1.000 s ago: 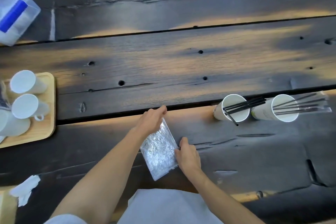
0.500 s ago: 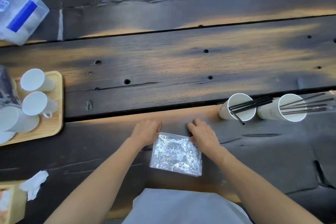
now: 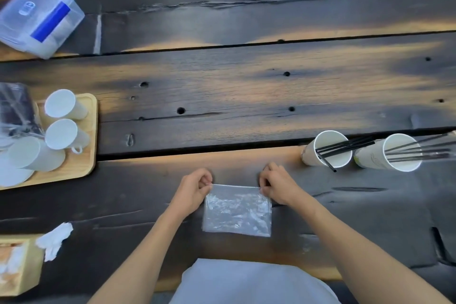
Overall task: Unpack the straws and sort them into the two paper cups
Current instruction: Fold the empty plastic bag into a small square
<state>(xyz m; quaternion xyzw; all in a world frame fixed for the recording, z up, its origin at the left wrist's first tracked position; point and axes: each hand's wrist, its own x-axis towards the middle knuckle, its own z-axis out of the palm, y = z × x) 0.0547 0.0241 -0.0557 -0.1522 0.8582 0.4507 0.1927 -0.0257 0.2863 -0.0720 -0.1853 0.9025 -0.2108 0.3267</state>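
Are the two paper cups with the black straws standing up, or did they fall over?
Standing up. Both paper cups show round open mouths from above, and the black straws stick out over their rims.

Both forearms are bare from the bottom edge of the view up to the wrists, with no sleeve showing on either. The left hand (image 3: 195, 187) and right hand (image 3: 278, 186) carry no ring, watch or glove. A pale grey-white cloth garment (image 3: 246, 281) covers the lap between the arms.
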